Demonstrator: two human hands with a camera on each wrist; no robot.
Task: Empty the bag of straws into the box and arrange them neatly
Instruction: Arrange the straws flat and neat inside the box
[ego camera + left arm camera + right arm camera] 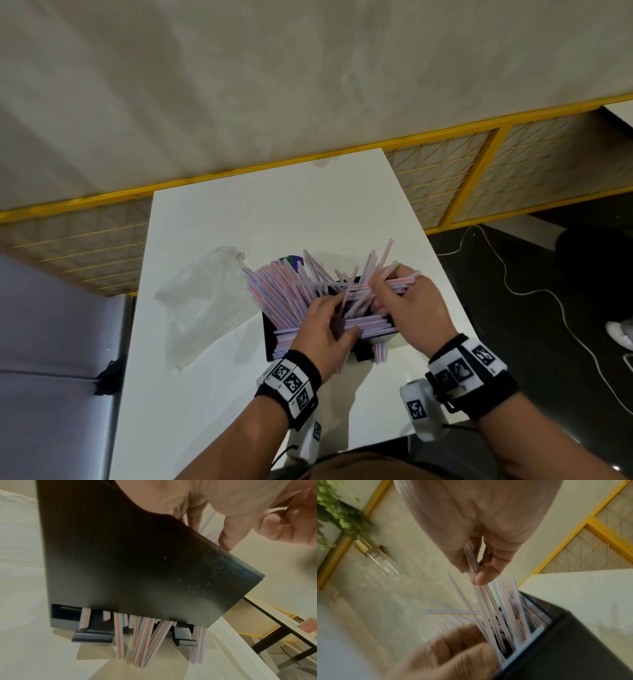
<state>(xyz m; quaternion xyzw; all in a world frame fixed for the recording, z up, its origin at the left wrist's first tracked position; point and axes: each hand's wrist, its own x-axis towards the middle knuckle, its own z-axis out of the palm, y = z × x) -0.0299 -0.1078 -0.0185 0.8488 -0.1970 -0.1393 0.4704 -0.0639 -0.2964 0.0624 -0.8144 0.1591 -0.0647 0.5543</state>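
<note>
Sorting is under way as a few striped straws (394,279) are pinched between the curled fingers (485,576) of the right hand (416,305) and held above the black box (137,561), which stands toward the near right corner of the white worktop (239,212). The left hand (322,330) is pressed against the stack already laid flat along the box's near side, its fingers bent round the straws there. The clear bag (202,301) lies slack and apparently emptied toward the left edge of the worktop, so the pouring step is judged done and the arranging half finished: many straws fan out crookedly over the far rim, and several ends poke through a slot at the box's base. The next move is judged to call for the pinched straws to be laid parallel onto the flat stack. No brand or writing can be read; only square coded markers are seen on the wristbands (291,383).
</note>
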